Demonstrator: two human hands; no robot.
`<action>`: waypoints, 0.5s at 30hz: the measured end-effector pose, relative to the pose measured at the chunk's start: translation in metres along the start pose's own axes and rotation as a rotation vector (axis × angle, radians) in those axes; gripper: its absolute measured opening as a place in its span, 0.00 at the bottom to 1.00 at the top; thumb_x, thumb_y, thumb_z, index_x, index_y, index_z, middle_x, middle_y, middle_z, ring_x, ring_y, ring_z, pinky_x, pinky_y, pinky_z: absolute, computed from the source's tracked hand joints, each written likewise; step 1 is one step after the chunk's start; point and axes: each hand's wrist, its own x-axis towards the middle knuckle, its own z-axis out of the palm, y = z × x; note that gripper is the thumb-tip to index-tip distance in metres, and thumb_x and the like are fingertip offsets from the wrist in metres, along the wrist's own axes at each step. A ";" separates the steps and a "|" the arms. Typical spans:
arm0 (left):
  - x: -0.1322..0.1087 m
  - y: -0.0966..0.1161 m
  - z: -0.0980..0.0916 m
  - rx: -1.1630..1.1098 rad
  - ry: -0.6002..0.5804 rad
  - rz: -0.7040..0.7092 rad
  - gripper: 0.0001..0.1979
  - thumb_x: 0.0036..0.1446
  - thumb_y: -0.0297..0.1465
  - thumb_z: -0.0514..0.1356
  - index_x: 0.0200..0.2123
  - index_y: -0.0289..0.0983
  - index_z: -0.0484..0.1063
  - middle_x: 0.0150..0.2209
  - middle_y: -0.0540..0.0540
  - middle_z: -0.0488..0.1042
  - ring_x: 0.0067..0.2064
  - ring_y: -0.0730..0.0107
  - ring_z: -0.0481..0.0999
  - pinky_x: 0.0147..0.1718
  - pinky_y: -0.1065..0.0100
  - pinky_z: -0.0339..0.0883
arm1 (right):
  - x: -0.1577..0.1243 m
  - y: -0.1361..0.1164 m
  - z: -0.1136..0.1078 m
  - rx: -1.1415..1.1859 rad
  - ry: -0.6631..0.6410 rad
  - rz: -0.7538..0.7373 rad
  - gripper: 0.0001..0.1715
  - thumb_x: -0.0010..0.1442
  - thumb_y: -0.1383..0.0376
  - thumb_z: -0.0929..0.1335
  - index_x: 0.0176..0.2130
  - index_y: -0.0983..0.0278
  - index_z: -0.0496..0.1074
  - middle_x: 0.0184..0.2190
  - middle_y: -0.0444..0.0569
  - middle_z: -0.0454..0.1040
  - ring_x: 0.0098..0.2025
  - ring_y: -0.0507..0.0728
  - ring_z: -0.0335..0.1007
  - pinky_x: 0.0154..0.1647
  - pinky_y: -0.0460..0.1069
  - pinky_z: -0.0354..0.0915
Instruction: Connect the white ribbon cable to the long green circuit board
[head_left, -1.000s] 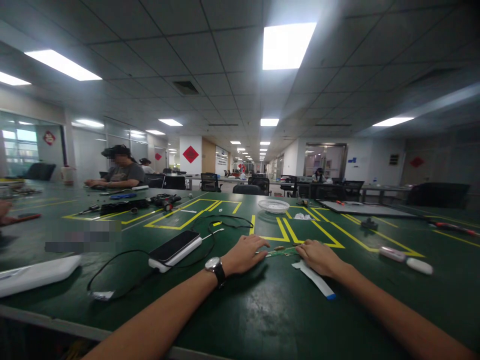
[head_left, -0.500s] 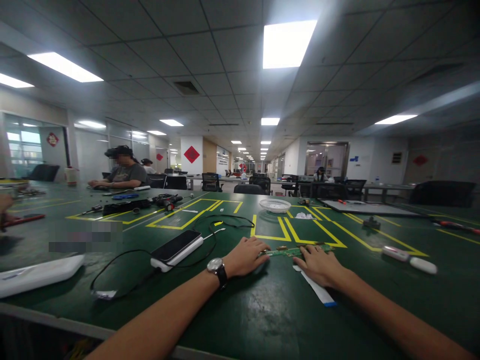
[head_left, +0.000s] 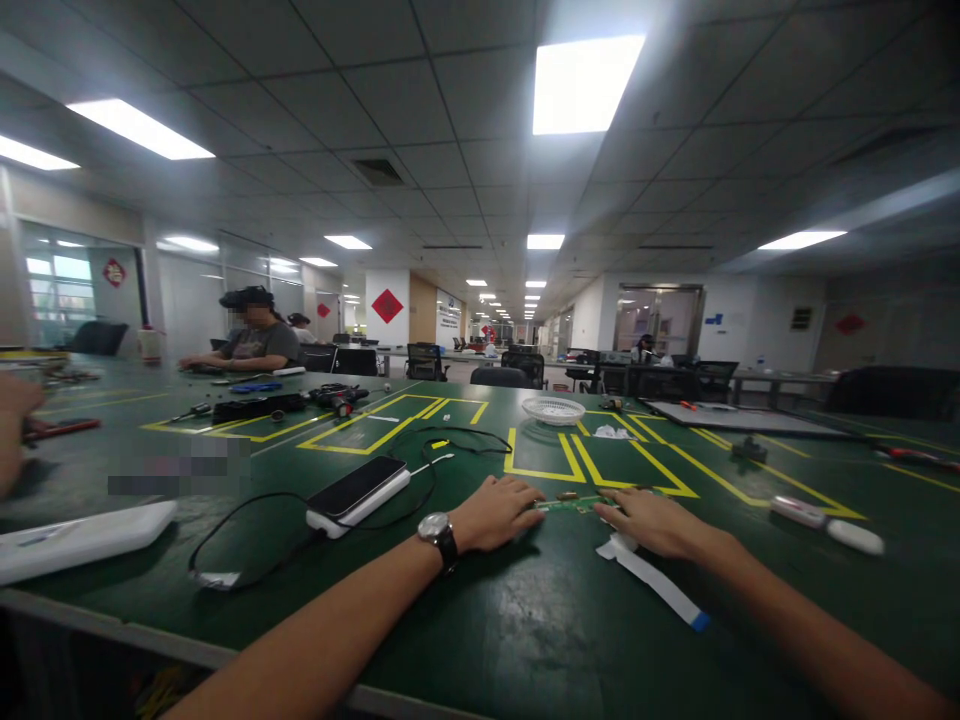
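Note:
A narrow green circuit board [head_left: 574, 504] lies across the table in front of me, its two ends covered by my hands. My left hand [head_left: 495, 514], with a watch on the wrist, is closed on the board's left end. The fingers of my right hand [head_left: 651, 518] rest over its right end, thumb at the near edge. From below the right palm a white flat ribbon cable [head_left: 661, 585] with a blue tip runs out towards me; its upper end is partly hidden by the hand.
A phone [head_left: 358, 486] lies on a white power bank with a black cable [head_left: 255, 498] looped around. Beyond my hands stands a clear plastic basket [head_left: 553, 410]. White-and-pink objects [head_left: 799, 511] lie at right, a white case [head_left: 90, 540] at left. Another person's hand [head_left: 15, 425] shows at the left edge.
My right hand has shifted slightly to the right and covers more of the board's right end. The ribbon cable has swung right, its blue tip farther out. My left hand stays on the board.

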 end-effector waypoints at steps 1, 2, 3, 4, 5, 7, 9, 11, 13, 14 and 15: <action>0.000 0.000 0.000 -0.002 0.012 -0.001 0.18 0.70 0.43 0.46 0.55 0.42 0.66 0.54 0.43 0.71 0.55 0.58 0.68 0.49 0.58 0.62 | 0.001 0.000 0.002 0.003 0.009 -0.027 0.43 0.65 0.39 0.52 0.60 0.64 0.68 0.60 0.61 0.68 0.59 0.70 0.64 0.59 0.65 0.58; 0.001 -0.001 0.001 -0.006 0.022 -0.002 0.18 0.70 0.42 0.46 0.55 0.42 0.66 0.54 0.43 0.70 0.56 0.58 0.68 0.50 0.58 0.61 | 0.002 0.000 0.004 0.016 0.014 -0.067 0.41 0.66 0.40 0.53 0.60 0.63 0.68 0.60 0.60 0.68 0.59 0.70 0.64 0.60 0.64 0.57; 0.001 -0.001 0.001 -0.012 0.032 -0.006 0.18 0.70 0.42 0.46 0.56 0.42 0.66 0.55 0.43 0.70 0.56 0.58 0.67 0.50 0.58 0.61 | 0.002 -0.001 0.007 0.042 0.014 -0.113 0.40 0.66 0.41 0.54 0.60 0.63 0.67 0.60 0.60 0.67 0.60 0.69 0.63 0.60 0.63 0.57; 0.002 -0.001 0.001 -0.018 0.042 -0.012 0.18 0.70 0.42 0.46 0.56 0.42 0.66 0.55 0.43 0.70 0.57 0.58 0.67 0.51 0.58 0.61 | 0.003 -0.003 0.008 0.080 0.009 -0.163 0.39 0.66 0.42 0.55 0.61 0.63 0.66 0.61 0.59 0.66 0.61 0.68 0.62 0.61 0.62 0.56; 0.002 -0.001 0.000 -0.023 0.051 -0.019 0.18 0.70 0.41 0.46 0.56 0.42 0.65 0.56 0.43 0.69 0.57 0.58 0.67 0.52 0.58 0.61 | 0.003 -0.006 0.009 0.127 0.003 -0.214 0.38 0.66 0.43 0.56 0.62 0.64 0.65 0.62 0.59 0.65 0.61 0.67 0.61 0.63 0.61 0.55; 0.002 -0.002 0.000 -0.032 0.059 -0.031 0.18 0.70 0.41 0.46 0.57 0.42 0.65 0.57 0.43 0.68 0.58 0.58 0.66 0.53 0.57 0.60 | 0.001 -0.012 0.009 0.224 -0.016 -0.316 0.34 0.67 0.47 0.59 0.62 0.64 0.64 0.61 0.58 0.65 0.61 0.64 0.61 0.64 0.59 0.54; 0.002 -0.002 0.000 -0.044 0.047 -0.022 0.17 0.70 0.40 0.48 0.57 0.42 0.65 0.58 0.43 0.68 0.59 0.58 0.65 0.54 0.57 0.60 | 0.000 -0.020 0.005 0.299 -0.049 -0.405 0.27 0.67 0.51 0.60 0.58 0.62 0.66 0.59 0.54 0.67 0.59 0.62 0.63 0.63 0.58 0.56; 0.002 -0.001 0.000 -0.066 0.022 0.021 0.17 0.69 0.39 0.50 0.57 0.43 0.64 0.59 0.44 0.68 0.60 0.59 0.65 0.55 0.57 0.59 | -0.001 -0.025 0.000 0.319 -0.059 -0.465 0.22 0.66 0.55 0.62 0.54 0.61 0.69 0.56 0.51 0.70 0.56 0.60 0.66 0.61 0.56 0.59; 0.002 0.000 0.002 -0.096 -0.003 0.080 0.17 0.69 0.38 0.51 0.59 0.44 0.64 0.60 0.45 0.67 0.61 0.60 0.65 0.56 0.58 0.59 | 0.000 -0.023 -0.006 0.276 0.010 -0.441 0.20 0.63 0.58 0.64 0.52 0.61 0.70 0.53 0.51 0.72 0.54 0.60 0.67 0.59 0.55 0.60; 0.002 0.002 0.003 -0.112 -0.018 0.107 0.18 0.69 0.38 0.50 0.60 0.45 0.63 0.61 0.45 0.66 0.61 0.60 0.64 0.56 0.58 0.58 | 0.000 -0.020 -0.009 0.227 0.069 -0.391 0.19 0.62 0.59 0.64 0.51 0.62 0.71 0.52 0.53 0.72 0.54 0.61 0.67 0.58 0.55 0.60; 0.002 0.003 0.004 -0.127 -0.033 0.127 0.19 0.69 0.38 0.50 0.60 0.45 0.62 0.62 0.45 0.65 0.62 0.59 0.63 0.56 0.57 0.57 | 0.001 -0.015 -0.011 0.167 0.129 -0.322 0.19 0.61 0.60 0.65 0.49 0.64 0.71 0.50 0.54 0.73 0.52 0.62 0.68 0.57 0.55 0.61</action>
